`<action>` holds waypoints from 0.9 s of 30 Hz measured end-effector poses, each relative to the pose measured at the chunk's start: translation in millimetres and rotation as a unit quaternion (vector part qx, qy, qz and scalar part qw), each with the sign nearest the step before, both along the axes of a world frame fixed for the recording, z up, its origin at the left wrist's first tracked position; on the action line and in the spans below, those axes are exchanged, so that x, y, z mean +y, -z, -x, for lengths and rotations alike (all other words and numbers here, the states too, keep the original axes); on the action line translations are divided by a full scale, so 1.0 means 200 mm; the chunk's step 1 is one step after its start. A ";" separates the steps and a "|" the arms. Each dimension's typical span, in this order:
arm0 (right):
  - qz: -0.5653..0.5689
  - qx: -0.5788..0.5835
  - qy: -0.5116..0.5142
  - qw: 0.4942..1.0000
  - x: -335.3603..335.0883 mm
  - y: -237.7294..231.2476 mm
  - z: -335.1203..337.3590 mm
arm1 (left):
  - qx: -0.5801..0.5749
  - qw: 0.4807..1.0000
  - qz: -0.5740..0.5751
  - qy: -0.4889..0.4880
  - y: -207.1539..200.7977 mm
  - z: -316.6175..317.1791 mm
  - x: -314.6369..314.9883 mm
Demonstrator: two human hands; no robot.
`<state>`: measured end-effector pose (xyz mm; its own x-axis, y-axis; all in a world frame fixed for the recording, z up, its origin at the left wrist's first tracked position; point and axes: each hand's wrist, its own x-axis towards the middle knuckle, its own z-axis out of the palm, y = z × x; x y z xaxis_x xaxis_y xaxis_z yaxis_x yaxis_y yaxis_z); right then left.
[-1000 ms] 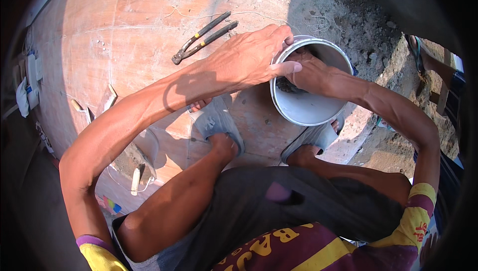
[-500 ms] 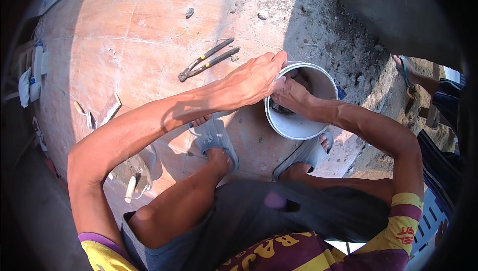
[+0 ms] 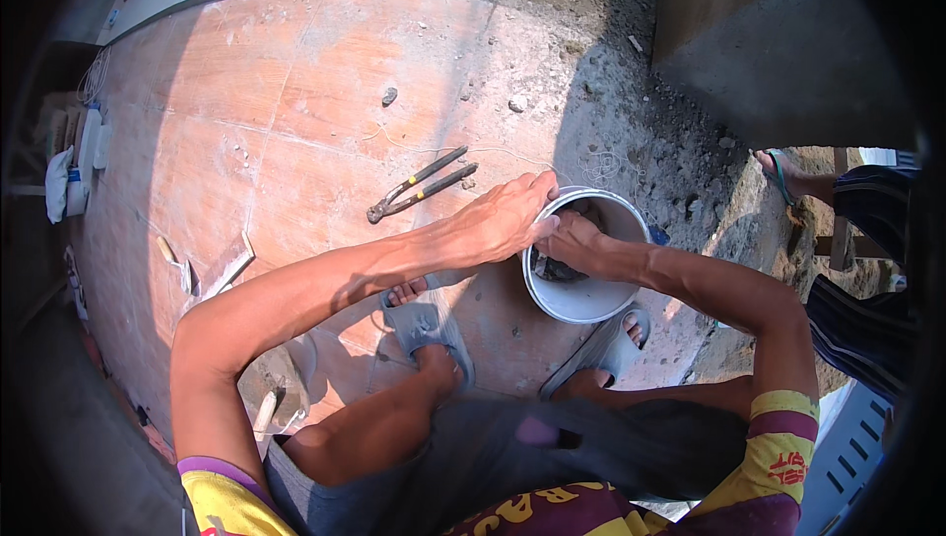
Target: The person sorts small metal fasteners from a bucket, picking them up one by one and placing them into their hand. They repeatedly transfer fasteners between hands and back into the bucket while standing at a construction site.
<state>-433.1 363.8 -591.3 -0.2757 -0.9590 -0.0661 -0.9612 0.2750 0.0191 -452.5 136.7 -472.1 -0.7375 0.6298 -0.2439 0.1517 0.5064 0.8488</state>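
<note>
A white bucket [image 3: 583, 301] with dark rubble-like pieces inside stands between my feet. My left hand [image 3: 514, 213] is at its left rim, fingers curled in. My right hand [image 3: 574, 243] reaches over the mouth of the bucket, its fingers bent and meeting the left fingertips. What the two hands pinch is too small or hidden to make out. A thin pale string [image 3: 510, 152] runs across the floor toward the bucket's far rim. Left of the bucket lie pincers [image 3: 445, 181] with dark handles, spread apart.
A pointing trowel [image 3: 175, 258] and a flat-bladed tool [image 3: 229, 265] lie on the left of the tiled floor. Beside my left leg is a round pan [image 3: 279, 368]. Rubble covers the ground beyond the bucket. Another person's foot [image 3: 783, 176] shows at right, near a large grey slab [image 3: 778, 53].
The view has tilted up, so the floor, bucket and pincers sit lower in it. Both hands remain together at the bucket's rim, with only slight finger movement.
</note>
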 end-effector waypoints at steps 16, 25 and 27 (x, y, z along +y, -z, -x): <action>0.057 -0.646 0.235 0.724 0.10 -0.78 0.21 | -0.162 0.970 -0.123 -0.134 -0.23 -0.03 0.05; 0.125 -0.793 0.299 0.515 0.16 -1.15 0.29 | -0.505 0.759 -0.353 -0.211 -0.23 -0.13 0.20; 0.129 -0.794 0.298 0.514 0.15 -1.15 0.30 | -0.573 0.691 -0.409 -0.166 -0.24 -0.18 0.24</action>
<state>-492.8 392.9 -361.3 -0.3195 -0.7692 -0.5533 0.5484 0.3261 -0.7700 -416.0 184.7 -423.9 -0.4922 0.7451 -0.4500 -0.8661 -0.3673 0.3392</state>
